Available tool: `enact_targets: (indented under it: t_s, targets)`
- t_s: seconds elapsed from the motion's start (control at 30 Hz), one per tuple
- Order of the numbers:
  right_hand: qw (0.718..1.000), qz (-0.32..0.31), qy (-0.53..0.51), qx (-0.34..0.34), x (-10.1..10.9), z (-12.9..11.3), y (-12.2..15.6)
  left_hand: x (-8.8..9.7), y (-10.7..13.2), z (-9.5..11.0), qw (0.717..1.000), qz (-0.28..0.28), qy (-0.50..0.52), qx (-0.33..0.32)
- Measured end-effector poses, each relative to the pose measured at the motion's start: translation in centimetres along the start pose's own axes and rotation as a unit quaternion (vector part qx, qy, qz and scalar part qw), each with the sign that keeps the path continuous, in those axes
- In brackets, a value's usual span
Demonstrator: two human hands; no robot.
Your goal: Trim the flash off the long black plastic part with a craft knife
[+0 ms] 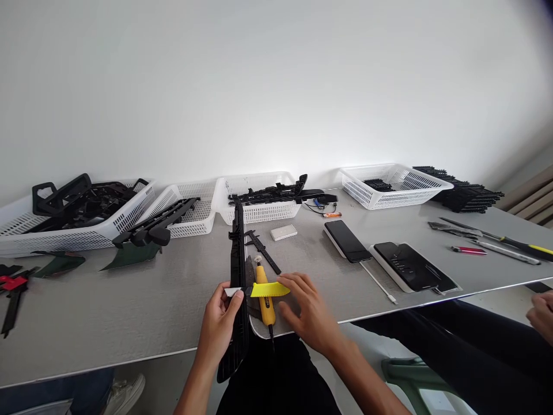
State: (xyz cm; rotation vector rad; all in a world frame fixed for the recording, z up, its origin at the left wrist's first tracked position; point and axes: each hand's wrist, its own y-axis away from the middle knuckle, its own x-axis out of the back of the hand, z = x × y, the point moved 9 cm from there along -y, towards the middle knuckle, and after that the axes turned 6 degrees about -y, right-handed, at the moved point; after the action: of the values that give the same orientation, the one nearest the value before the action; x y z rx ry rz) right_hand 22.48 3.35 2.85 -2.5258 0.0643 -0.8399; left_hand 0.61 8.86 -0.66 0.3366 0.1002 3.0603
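Observation:
A long black plastic trim strip (238,253) runs from near the middle basket past the table's front edge. My left hand (218,320) is closed at its left side, gripping the strip together with the white end of a yellow-and-white knife-like tool (270,289). This tool lies crosswise over the strip, its yellow part ridged along the lower edge. With fingers apart, my right hand (309,314) has its fingertips at the yellow tip. Beneath is a yellow corded hand tool (266,311) with a round metal tip. Black calipers (263,252) lie just behind it.
White baskets (254,215) of black parts line the wall. Two phones (348,241) (401,266), a white cable (380,283), pliers and cutters (514,242) lie to the right. A black-and-red clamp (15,291) lies far left. Another person's hand (542,317) shows at the right edge.

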Motion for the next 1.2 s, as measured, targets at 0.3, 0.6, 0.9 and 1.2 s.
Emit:
enact_targets:
  t_s: [0.3, 0.6, 0.9, 1.2]
  targets:
    - [0.998, -0.030, -0.045, -0.038, -2.4, 1.2, -1.4, -0.3, -0.2, -0.1, 0.999, -0.032, 0.037, -0.001]
    - [0.993, -0.033, -0.087, -0.071, -1.6, 0.9, -1.1, -0.5, -0.1, 0.0, 0.998, -0.056, 0.040, -0.011]
    - [0.988, -0.041, -0.108, -0.105, -1.6, 1.4, -0.8, -0.3, -0.1, -0.1, 0.997, -0.042, 0.058, -0.006]
    - [0.985, -0.057, -0.119, -0.111, -1.9, 1.7, -0.6, 0.0, 0.3, 0.3, 0.998, -0.045, 0.045, -0.014]
